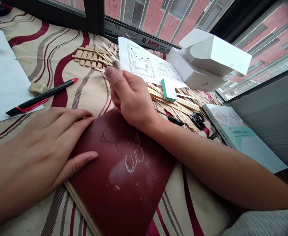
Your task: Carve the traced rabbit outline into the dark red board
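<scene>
At the cropped maroon board's [119, 203] far edge, the right hand [132, 100] grips a mostly hidden beige object [117, 65], the left hand [52, 141] lying across the board's left edge, fingers outstretched.

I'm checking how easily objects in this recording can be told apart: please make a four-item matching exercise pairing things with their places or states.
Things:
1. dark red rectangular board
2. white cardboard box
3. long black pen with a red tip
4. black-handled scissors

Places or states:
A. beside thin pale wooden strips
B. partly on the white paper sheet
C. marked with pale outlines, the bare left hand's thumb over it
D. beside the glass window

Pairs: 1-C; 2-D; 3-B; 4-A
</scene>
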Available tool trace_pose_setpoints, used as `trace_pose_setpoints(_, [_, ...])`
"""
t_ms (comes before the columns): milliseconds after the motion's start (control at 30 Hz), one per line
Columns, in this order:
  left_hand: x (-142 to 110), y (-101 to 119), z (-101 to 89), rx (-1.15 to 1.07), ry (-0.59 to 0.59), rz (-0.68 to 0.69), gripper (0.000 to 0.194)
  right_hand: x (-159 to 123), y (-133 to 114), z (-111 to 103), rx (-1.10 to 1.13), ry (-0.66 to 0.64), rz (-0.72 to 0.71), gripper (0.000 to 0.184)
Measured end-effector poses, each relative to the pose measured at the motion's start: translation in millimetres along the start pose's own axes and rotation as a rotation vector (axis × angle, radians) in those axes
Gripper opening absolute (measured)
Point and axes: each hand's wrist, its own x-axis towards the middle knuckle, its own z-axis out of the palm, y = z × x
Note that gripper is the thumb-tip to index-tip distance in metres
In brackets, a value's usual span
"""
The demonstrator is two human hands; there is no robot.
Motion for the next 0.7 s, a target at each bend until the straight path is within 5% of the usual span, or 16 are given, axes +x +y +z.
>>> trace_pose_setpoints(100, [0.9, -0.7, 0.1, 0.065, -0.005, 0.066, 0.067, 0.0, 0.6, -0.5, -0.048, 0.072, 0.016, 0.063])
trace_pose_setpoints(267, [1.1, -2.4, 2.3, 0.080, 0.030, 0.111, 0.068, -3.6, -5.9, -4.3, 0.170, -0.330, 0.033, 0.053])
trace_pose_setpoints(400, [1.0, -4.3, 3.3, 0.064, 0.029, 0.113, 0.069, -3.2, -6.8, -6.7, 0.438, -0.480, 0.064, 0.049])
trace_pose_setpoints(567, [1.8, -5.2, 0.8, 0.089, 0.013, 0.117, 0.067, -1.0, -4.7, -4.8, 0.484, -0.468, 0.142, 0.054])
trace_pose_setpoints(700, [2.9, -5.3, -0.7, 0.125, 0.017, 0.129, 0.062, 2.8, -0.6, -4.0, 0.427, -0.191, 0.176, 0.067])
